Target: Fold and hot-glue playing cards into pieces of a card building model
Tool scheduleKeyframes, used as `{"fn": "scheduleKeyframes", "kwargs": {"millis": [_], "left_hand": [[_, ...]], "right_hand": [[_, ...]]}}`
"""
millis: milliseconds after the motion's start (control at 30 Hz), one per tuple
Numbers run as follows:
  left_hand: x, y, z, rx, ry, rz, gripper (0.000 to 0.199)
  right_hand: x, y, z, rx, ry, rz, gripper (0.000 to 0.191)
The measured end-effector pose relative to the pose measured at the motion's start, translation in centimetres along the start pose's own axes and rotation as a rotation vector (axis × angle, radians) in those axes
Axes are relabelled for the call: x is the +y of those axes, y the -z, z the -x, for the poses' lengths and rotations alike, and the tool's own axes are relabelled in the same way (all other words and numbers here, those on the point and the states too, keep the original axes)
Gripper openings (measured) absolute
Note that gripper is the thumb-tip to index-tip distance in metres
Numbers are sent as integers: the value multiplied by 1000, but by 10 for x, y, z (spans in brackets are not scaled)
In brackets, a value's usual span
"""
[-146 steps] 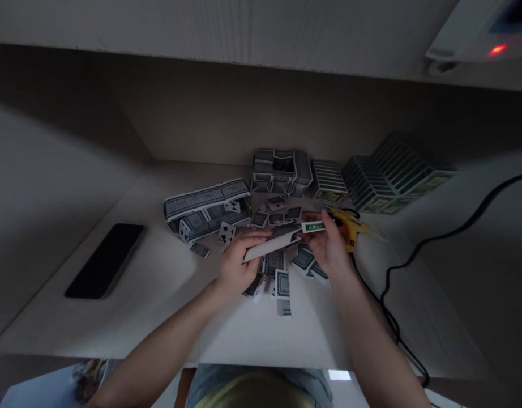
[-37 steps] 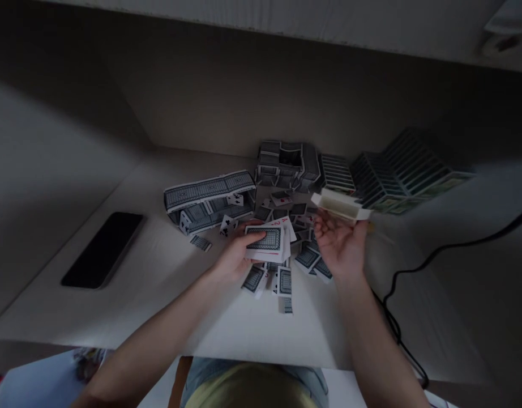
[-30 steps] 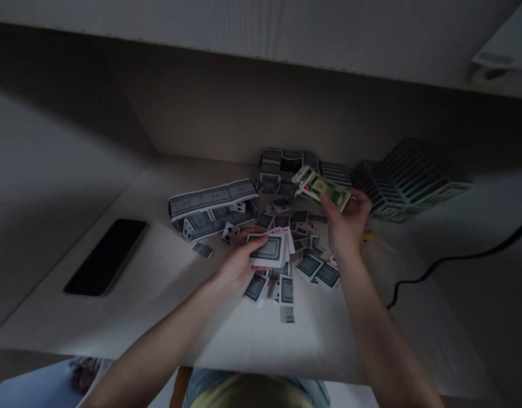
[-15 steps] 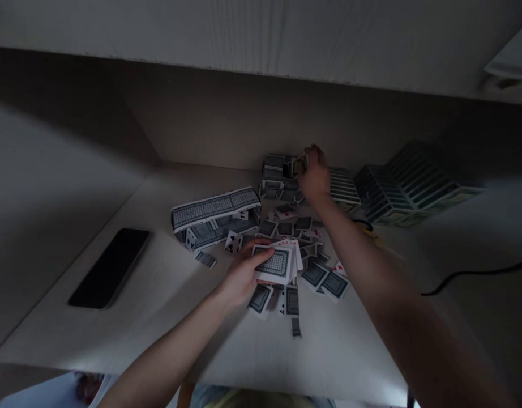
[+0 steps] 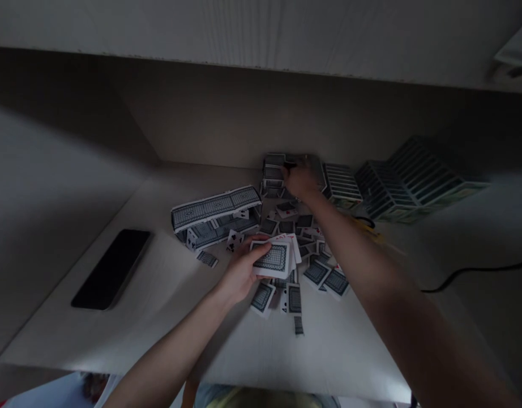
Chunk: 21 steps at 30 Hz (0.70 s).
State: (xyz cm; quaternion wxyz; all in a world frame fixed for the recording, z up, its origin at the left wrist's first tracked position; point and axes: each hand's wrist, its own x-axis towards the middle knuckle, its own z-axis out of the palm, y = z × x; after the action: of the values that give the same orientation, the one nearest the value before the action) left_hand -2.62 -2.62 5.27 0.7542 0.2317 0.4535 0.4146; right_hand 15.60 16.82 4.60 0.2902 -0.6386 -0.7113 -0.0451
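My left hand (image 5: 239,272) is closed around a small fanned bunch of playing cards (image 5: 272,259), patterned backs up, thumb on top; a few red-marked faces show at its far edge. At the back, my right hand (image 5: 302,180) rests with bent fingers at a structure of folded cards (image 5: 273,170). Whatever its fingertips pinch is hidden. Loose cards (image 5: 316,274) lie scattered between and below the hands, some face up. To the left stands a long box-like piece made of cards (image 5: 216,207), with an open front.
A black phone (image 5: 112,269) lies on the left of the desk. Slatted stepped card structures (image 5: 407,181) stand at the back right, beside a smaller slatted one (image 5: 341,184). A black cable (image 5: 477,275) runs along the right. A shelf (image 5: 261,39) overhangs the desk.
My right hand has moved left and slightly toward me over the back card structure, uncovering its right part. My left hand stays nearly in place with its cards.
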Motion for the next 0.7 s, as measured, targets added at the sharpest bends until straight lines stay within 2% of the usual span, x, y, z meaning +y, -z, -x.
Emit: {"fn": "scheduleKeyframes", "kwargs": {"millis": [133,200,333,400,433,500,600,633,700], "left_hand": [[-1,3,-4,-10,-41,-10,23],[-1,3,-6,9,-52,-34,24],[6,4,-8,103,-122,-42,25],[12,6,-8,157,-196,-14,25],[16,7,-8,178,-235,2,25],[22,10,-9,213,-303,23,26],[27,13,-11,239,-339,11,27],[28,15,-11,240,-342,2,27],[29,18,-13,242,-348,-17,28]], "right_hand": [[-10,28,8,129,8,-171,33],[-21,46,24,129,17,-307,32],[-48,74,85,93,-7,-581,26],[-62,83,126,99,-51,-564,21],[-69,86,147,57,-36,-543,18],[-82,89,186,-55,116,-504,15],[-96,87,229,-333,582,-457,23],[-98,84,236,-369,666,-410,27],[-96,76,241,-381,719,-329,28]]}}
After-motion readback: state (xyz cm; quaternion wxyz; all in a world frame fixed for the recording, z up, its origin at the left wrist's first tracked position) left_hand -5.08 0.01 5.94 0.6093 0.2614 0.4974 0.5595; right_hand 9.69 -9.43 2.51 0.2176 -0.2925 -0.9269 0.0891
